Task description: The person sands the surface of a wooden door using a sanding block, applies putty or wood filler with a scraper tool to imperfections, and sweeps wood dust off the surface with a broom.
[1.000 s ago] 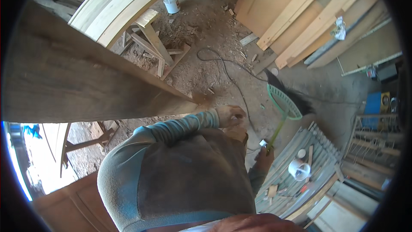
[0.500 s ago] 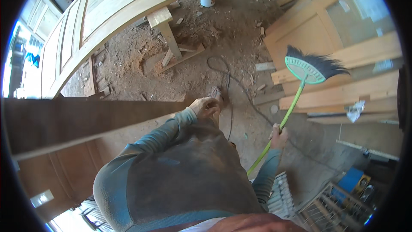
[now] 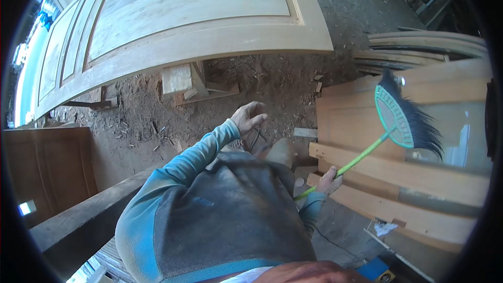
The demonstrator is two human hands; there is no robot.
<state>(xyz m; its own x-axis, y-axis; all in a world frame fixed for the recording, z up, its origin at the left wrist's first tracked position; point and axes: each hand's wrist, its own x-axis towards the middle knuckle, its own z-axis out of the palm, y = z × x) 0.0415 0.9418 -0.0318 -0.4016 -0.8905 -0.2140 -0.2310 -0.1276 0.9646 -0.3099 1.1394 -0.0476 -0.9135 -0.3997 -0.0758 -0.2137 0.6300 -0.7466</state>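
Note:
My right hand (image 3: 329, 181) is closed round the green handle of a broom (image 3: 369, 152). The broom is raised, its pale green fan-shaped head and dark bristles pointing up to the right, over the wooden boards. In front of my body my left hand (image 3: 248, 117) hangs in the air with its fingers apart and nothing in them. Ahead of it, a large panelled wooden door (image 3: 209, 39) lies flat on a wooden support (image 3: 181, 78).
Wood chips and sawdust litter the dirt floor (image 3: 141, 118). Door frames and planks (image 3: 377, 194) lean at the right, a glazed panel among them. A dark beam (image 3: 94, 209) runs close by on my left, with a brown panel (image 3: 50, 170) beyond it.
My view has swung, and I have moved nearer the panelled door. The broom head has tilted further right. My left hand, earlier curled near my body, is now stretched forward with fingers apart.

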